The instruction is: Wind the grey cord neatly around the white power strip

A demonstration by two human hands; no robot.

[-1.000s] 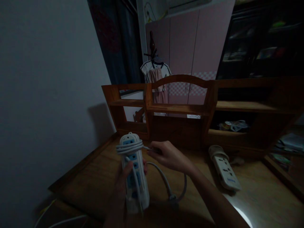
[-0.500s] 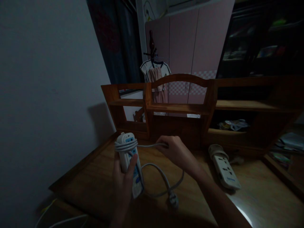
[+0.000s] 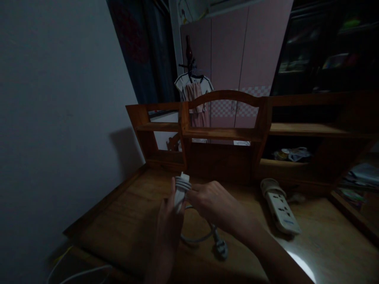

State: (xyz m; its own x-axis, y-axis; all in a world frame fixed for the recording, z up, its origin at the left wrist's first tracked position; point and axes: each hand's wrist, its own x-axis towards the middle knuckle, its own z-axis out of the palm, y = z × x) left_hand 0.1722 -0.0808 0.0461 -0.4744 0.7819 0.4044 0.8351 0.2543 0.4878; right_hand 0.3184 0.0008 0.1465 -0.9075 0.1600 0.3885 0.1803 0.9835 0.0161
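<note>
- Far left, the grey wall (image 3: 59, 98) runs down to the corner of the wooden bench (image 3: 118, 221).
- Your left hand (image 3: 167, 223) holds the white power strip (image 3: 180, 191) upright just above the bench. Its grip is closed round the strip's lower body, and turns of cord ring the strip's top end.
- Your right hand (image 3: 214, 205) meets the strip at those turns. Its grip is closed on the cord (image 3: 194, 238), with the fingertips touching the coil.
- Below your hands, slack cord loops across the bench to the plug (image 3: 220, 248), which lies flat on the wood near your right forearm.
- Risk, as a judgement: the turns sit close to the strip's tip, so slack tension could let them slide off. The trailing plug could be dragged and catch on the bench. The dim light makes the cord's path hard to read.
- Further right, a second power strip (image 3: 281, 209) lies flat on the bench, well apart from both hands.
- In the wooden hutch (image 3: 225, 134) behind it, the lower right compartment holds a heap of crumpled pale items (image 3: 291, 154), too dim to name.
</note>
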